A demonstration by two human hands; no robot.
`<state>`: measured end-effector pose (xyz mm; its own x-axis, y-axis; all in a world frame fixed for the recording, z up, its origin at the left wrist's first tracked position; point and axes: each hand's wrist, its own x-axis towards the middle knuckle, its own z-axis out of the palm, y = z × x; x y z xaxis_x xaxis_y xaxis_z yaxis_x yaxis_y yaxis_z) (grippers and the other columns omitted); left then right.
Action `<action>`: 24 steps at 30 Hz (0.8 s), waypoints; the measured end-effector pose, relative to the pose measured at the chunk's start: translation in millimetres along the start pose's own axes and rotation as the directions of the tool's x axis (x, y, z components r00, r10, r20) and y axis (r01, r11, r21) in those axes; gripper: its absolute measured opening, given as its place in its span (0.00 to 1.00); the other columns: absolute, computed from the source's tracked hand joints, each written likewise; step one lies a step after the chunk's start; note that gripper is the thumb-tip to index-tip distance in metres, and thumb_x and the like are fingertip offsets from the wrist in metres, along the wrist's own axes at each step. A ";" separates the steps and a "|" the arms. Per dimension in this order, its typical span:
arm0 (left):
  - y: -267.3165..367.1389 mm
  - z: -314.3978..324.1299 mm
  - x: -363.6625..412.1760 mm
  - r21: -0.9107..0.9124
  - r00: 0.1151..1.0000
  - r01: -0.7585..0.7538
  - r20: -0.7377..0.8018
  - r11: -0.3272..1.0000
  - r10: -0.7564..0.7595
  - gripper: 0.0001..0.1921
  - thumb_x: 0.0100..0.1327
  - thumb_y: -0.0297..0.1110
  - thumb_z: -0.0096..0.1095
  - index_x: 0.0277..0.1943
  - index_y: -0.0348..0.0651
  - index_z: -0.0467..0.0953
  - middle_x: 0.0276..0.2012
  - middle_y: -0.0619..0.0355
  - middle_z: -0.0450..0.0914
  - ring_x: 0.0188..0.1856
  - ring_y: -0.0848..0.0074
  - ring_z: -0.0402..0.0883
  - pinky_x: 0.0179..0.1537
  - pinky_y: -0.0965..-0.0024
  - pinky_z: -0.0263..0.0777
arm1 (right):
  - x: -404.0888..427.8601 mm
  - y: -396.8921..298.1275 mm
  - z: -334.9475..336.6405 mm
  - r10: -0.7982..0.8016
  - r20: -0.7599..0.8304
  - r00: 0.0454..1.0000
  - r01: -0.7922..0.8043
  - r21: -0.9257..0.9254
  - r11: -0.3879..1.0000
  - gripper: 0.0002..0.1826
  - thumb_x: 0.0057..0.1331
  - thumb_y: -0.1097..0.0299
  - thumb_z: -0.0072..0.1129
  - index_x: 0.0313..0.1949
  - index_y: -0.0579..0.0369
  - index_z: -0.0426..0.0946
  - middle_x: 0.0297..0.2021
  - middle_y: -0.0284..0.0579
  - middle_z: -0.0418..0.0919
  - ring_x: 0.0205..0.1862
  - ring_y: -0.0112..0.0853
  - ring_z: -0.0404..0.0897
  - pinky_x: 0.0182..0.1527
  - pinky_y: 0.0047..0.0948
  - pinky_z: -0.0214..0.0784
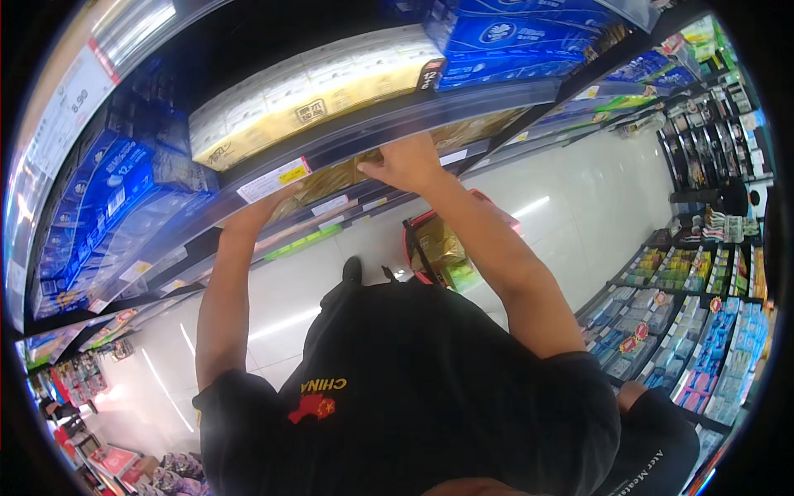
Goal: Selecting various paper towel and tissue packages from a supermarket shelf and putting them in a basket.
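Both my arms reach to a lower store shelf. My left hand [267, 208] is at the left end of a gold plastic-wrapped pack [341, 177], its fingers partly hidden under the shelf edge. At the pack's other side is my right hand [412, 162], thumb pointing left, its fingers hidden beneath the upper shelf's clear edge strip [372, 127]. Whether either hand grips the pack cannot be told. Above them lies a long yellow-and-white tissue multipack [316, 105]. Blue tissue packs [496, 46] stand beside it, and more blue packs [105, 211] are at the left.
A red-rimmed shopping basket [428, 248] with gold and green packs stands on the tiled floor below my right forearm. Price labels [273, 180] line the shelf edge. Shelves of small boxed goods [670, 328] are at the right. Another person in dark clothing [657, 440] is close behind, lower right.
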<state>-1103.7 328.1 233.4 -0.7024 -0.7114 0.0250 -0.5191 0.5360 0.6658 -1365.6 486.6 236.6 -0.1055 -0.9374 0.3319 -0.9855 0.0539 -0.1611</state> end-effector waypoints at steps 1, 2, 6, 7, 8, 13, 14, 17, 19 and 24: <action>-0.3 -0.6 -0.3 -0.002 1.000 0.000 -0.004 1.000 0.000 0.34 0.54 0.55 0.75 0.61 0.48 0.75 0.60 0.52 0.77 0.61 0.62 0.75 0.62 0.65 0.67 | -4.8 -0.5 -1.5 0.012 -0.031 0.999 -0.012 0.000 1.000 0.37 0.57 0.46 0.65 0.59 0.58 0.72 0.58 0.57 0.72 0.61 0.52 0.69 0.64 0.53 0.57; -0.1 -0.7 0.1 -0.032 1.000 -0.006 -0.016 0.999 0.006 0.35 0.54 0.56 0.75 0.61 0.46 0.75 0.59 0.52 0.78 0.60 0.61 0.76 0.61 0.65 0.68 | -10.5 -0.3 -2.9 0.053 -0.027 0.998 -0.053 -0.007 0.999 0.37 0.56 0.49 0.67 0.59 0.58 0.71 0.58 0.57 0.71 0.62 0.52 0.68 0.64 0.54 0.55; 3.2 -0.8 -0.5 0.016 0.999 0.033 -0.014 0.999 -0.033 0.34 0.54 0.54 0.76 0.59 0.46 0.76 0.57 0.52 0.79 0.58 0.62 0.77 0.59 0.65 0.70 | -55.2 -3.6 -2.4 0.036 -0.190 0.981 -0.011 0.129 0.992 0.37 0.54 0.54 0.69 0.60 0.58 0.70 0.60 0.56 0.70 0.63 0.52 0.66 0.64 0.56 0.53; 4.4 -2.0 -1.9 0.089 0.997 -0.059 -0.052 0.994 0.063 0.34 0.54 0.56 0.75 0.58 0.45 0.76 0.56 0.51 0.80 0.56 0.61 0.79 0.57 0.64 0.71 | -71.4 -4.2 -0.2 0.066 -0.246 0.967 -0.025 0.166 0.986 0.37 0.53 0.56 0.69 0.60 0.58 0.69 0.61 0.56 0.69 0.63 0.51 0.66 0.65 0.55 0.54; 5.3 -4.2 -5.8 0.142 0.986 -0.133 -0.085 0.981 0.146 0.34 0.54 0.57 0.74 0.58 0.45 0.77 0.54 0.51 0.81 0.54 0.61 0.80 0.55 0.63 0.73 | -89.2 -4.6 3.9 0.097 -0.299 0.949 -0.034 0.210 0.977 0.37 0.53 0.57 0.69 0.61 0.58 0.69 0.61 0.55 0.69 0.64 0.51 0.66 0.65 0.53 0.54; 14.3 -9.6 -25.4 0.494 0.988 -0.060 -0.094 0.867 0.122 0.34 0.54 0.61 0.70 0.56 0.44 0.78 0.48 0.49 0.83 0.47 0.56 0.82 0.48 0.60 0.76 | -203.4 2.6 43.7 0.463 -0.050 0.885 -0.409 0.393 0.824 0.30 0.59 0.62 0.64 0.60 0.58 0.68 0.59 0.58 0.71 0.61 0.54 0.70 0.62 0.47 0.62; 16.9 -10.2 -28.6 0.522 0.989 -0.015 -0.117 0.853 0.089 0.34 0.54 0.61 0.70 0.55 0.44 0.78 0.47 0.48 0.83 0.46 0.56 0.82 0.46 0.60 0.76 | -228.9 5.4 52.8 0.533 0.037 0.845 -0.485 0.473 0.736 0.29 0.62 0.62 0.62 0.62 0.57 0.68 0.58 0.59 0.73 0.60 0.54 0.71 0.60 0.47 0.63; 27.0 -8.7 -39.9 0.558 0.988 0.038 -0.147 0.829 0.053 0.33 0.54 0.57 0.71 0.55 0.41 0.78 0.46 0.46 0.82 0.45 0.53 0.81 0.48 0.56 0.73 | -305.5 -1.4 78.5 0.697 0.299 0.652 -0.751 0.375 0.543 0.25 0.63 0.60 0.60 0.57 0.57 0.73 0.51 0.59 0.78 0.54 0.52 0.77 0.55 0.44 0.68; 34.5 -3.6 -50.9 0.569 0.951 0.071 -0.288 0.819 0.117 0.32 0.53 0.49 0.75 0.56 0.39 0.76 0.48 0.44 0.80 0.50 0.53 0.78 0.51 0.54 0.71 | -346.4 -5.3 91.5 0.703 0.424 0.571 -0.816 0.388 0.429 0.25 0.63 0.57 0.59 0.56 0.59 0.74 0.49 0.60 0.80 0.52 0.51 0.79 0.54 0.43 0.69; 61.9 41.8 -86.1 0.484 0.899 0.004 -0.385 0.875 0.208 0.34 0.55 0.42 0.73 0.62 0.36 0.69 0.59 0.39 0.71 0.63 0.46 0.66 0.62 0.49 0.61 | -403.8 -12.2 122.7 0.554 0.783 0.282 -0.959 0.224 0.171 0.25 0.67 0.48 0.55 0.51 0.57 0.79 0.45 0.52 0.83 0.48 0.43 0.82 0.52 0.39 0.70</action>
<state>-1095.7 441.5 241.3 -0.5524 -0.7028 0.4482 -0.6931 0.6860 0.2215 -1294.7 822.2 -9.5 -0.4716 -0.5040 -0.7236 -0.0377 0.8313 -0.5545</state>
